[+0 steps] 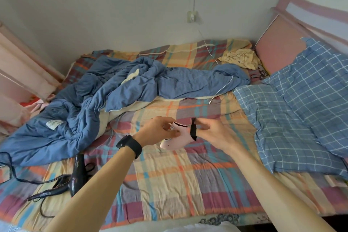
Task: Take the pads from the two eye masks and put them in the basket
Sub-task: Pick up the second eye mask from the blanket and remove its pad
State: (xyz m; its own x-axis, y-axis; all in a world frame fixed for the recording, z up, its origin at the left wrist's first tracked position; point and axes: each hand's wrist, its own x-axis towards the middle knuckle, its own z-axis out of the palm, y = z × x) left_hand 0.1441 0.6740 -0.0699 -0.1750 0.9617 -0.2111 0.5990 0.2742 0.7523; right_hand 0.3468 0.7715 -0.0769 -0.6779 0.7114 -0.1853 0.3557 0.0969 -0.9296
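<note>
Eye mask (176,140): pale pink with a black strap (193,130); I see it held above the mid-bed plaid sheet (169,179).
Left hand (157,131): fingers pinched on the mask's left edge.
Right hand (212,132): fingers closed on the strap, right of the mask.

Two bare forearms enter from the lower edge, no sleeves visible on either. The left wrist carries a black watch (129,144) with a smooth, broad band and a dark rounded case; the face is turned away, so any display cannot be read. The left hand (160,131) and right hand (211,132) appear to carry no rings, though the fingers are partly blurred.
</note>
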